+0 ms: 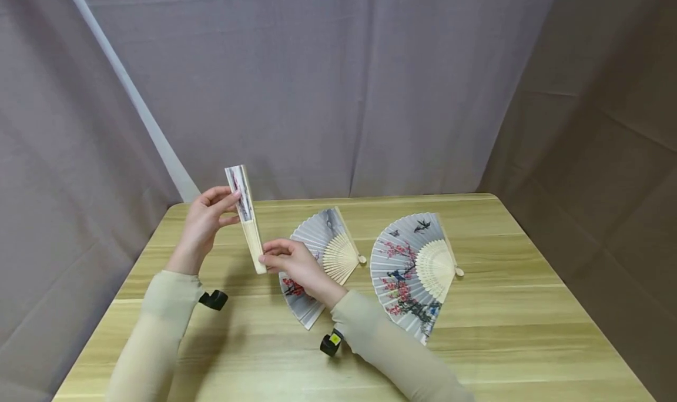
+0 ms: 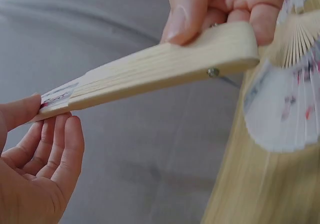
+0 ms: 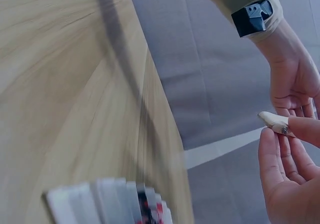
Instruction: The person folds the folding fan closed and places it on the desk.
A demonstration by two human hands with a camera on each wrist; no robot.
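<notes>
- The table (image 1: 502,331) is pale wood grain, with grey cloth hung behind it and to both sides.
- The right fan (image 1: 409,270) lies spread open on the table, grey with pink blossoms and dark birds, ribs fanned toward the right.
- The middle fan (image 1: 322,243) lies open just beside it, its lower part hidden under the right forearm.
- The closed fan (image 1: 245,217) is held up above the table's left rear, nearly upright and tilted a little, printed end up, wooden pivot end down.
- The left hand (image 1: 203,223) pinches the closed fan's upper, printed end between thumb and fingers.
- The right hand (image 1: 293,264) pinches the lower end at the rivet, thumb on the wooden guard.
- A small black device sits at each wrist.
</notes>
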